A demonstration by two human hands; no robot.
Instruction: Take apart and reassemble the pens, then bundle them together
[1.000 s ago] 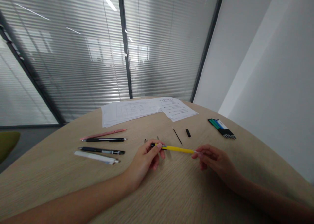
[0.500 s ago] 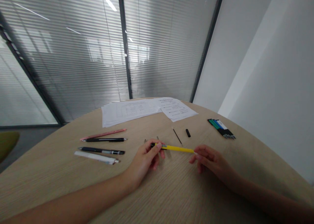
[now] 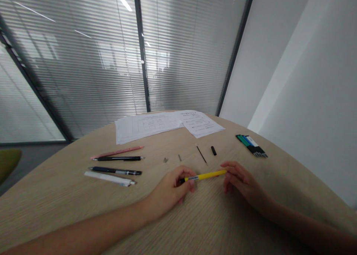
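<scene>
Both hands are on a yellow pen [image 3: 209,175] held above the table in front of me. My left hand [image 3: 174,184] is closed round its black end, where a label shows on the barrel. The fingers of my right hand [image 3: 241,180] pinch the plain yellow end, covering its tip. Beyond the pen lie a thin dark pen refill [image 3: 201,154], a short black cap [image 3: 213,150], a tiny spring-like piece [image 3: 179,158] and a small part [image 3: 165,160] too small to name.
At the left lie a pink pen [image 3: 118,152], two black pens [image 3: 119,158] and a white pen [image 3: 108,178]. A bundle of refills or pens [image 3: 251,146], green, blue and black, lies at the right. Printed sheets [image 3: 150,127] cover the table's far side, before a glass wall with blinds.
My left hand has moved right and slightly nearer, tilting the pen so its right end is now higher. My right hand has shifted a little, its fingers closing over the yellow end.
</scene>
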